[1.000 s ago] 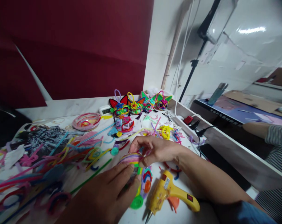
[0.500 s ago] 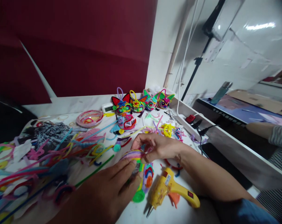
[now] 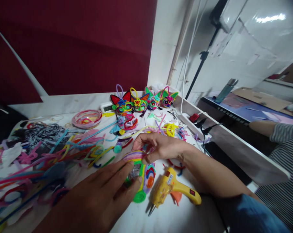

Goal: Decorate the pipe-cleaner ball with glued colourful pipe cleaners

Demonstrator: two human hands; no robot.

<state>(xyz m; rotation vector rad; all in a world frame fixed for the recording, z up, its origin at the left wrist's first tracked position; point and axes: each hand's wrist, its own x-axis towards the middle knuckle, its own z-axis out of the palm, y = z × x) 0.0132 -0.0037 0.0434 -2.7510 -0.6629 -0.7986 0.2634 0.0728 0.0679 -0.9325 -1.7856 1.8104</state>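
Your left hand (image 3: 100, 191) and right hand (image 3: 161, 149) grip the multicoloured craft (image 3: 145, 174) at the table (image 3: 136, 217), beside the yellow glue gun (image 3: 165, 188), the left now baring more of the craft's grey panel (image 3: 136, 170) than moments ago, apparently a small regrip mid-work.

A maroon sheet (image 3: 88, 45) is covering the wall behind a white digital-display device (image 3: 107, 107). A white power strip (image 3: 190, 124) is holding a red plug (image 3: 194, 117), while a flat black slab (image 3: 226, 165), possibly a tablet, is lying nearby. Beyond, a capped bottle (image 3: 226, 91) is standing on a blue table (image 3: 241, 109), and a co-worker's striped sleeve (image 3: 286, 132) is showing at far right.
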